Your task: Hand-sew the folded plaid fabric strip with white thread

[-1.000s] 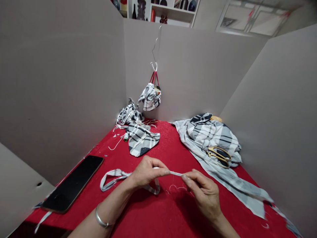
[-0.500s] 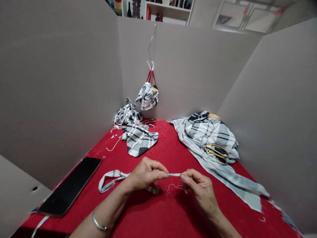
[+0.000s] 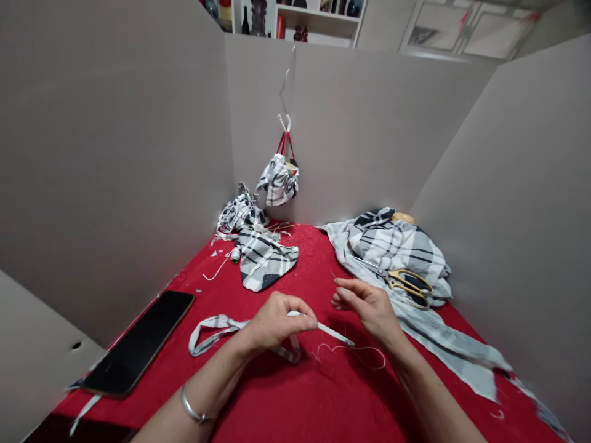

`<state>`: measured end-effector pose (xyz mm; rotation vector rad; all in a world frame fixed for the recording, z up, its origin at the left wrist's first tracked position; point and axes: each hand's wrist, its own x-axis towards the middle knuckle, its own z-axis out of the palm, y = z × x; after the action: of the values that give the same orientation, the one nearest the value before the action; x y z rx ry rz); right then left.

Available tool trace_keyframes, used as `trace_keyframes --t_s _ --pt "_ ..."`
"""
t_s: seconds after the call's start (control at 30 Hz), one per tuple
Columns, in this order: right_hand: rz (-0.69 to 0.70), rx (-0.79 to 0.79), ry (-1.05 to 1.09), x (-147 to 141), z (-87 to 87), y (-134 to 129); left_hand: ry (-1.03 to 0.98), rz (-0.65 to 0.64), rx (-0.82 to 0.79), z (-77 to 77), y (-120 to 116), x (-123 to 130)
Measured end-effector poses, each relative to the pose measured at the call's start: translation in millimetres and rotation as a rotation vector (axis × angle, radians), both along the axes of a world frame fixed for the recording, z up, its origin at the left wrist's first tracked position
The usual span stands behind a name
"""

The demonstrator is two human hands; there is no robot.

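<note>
One narrow folded fabric strip [image 3: 333,333], looping over the red cloth [image 3: 295,406], looks light, limp and prone to twisting, so it is best taken just behind its free end, where the left hand [image 3: 276,321] pinches it, while the right hand [image 3: 372,307] grips what seems a sewing needle [image 3: 333,275].

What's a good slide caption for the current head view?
Left hand pinches a fabric strip; right hand is raised beside it, scissors on plaid cloth.
</note>
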<state>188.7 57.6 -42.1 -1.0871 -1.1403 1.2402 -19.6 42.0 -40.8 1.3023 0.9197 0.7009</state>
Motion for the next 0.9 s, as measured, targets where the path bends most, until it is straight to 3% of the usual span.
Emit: trace_keyframes --t_s 0.13,0.27,0.43,0.57,0.73,0.9 --pt "0.024 0.051 -0.167 -10 -8.9 -13 0.013 -0.003 0.022 4.3 -1 -2" --pt "-0.012 0.226 -0.407 -8 -4.8 -27 0.033 0.033 0.067 9.4 -2 -3" --pt "-0.238 0.056 -0.256 -2 0.5 -59 0.014 0.142 0.176 16.9 -8 0" --pt "-0.233 -0.081 -0.116 -19 -1.8 -92 0.022 0.194 0.269 17.3 -14 4" --pt "-0.205 0.15 -0.173 -53 1.4 -103 0.042 0.192 0.331 15.2 -16 5" --pt "-0.122 0.191 -0.216 -56 -5.4 -91 0.028 0.217 0.369 16.8 -15 3"
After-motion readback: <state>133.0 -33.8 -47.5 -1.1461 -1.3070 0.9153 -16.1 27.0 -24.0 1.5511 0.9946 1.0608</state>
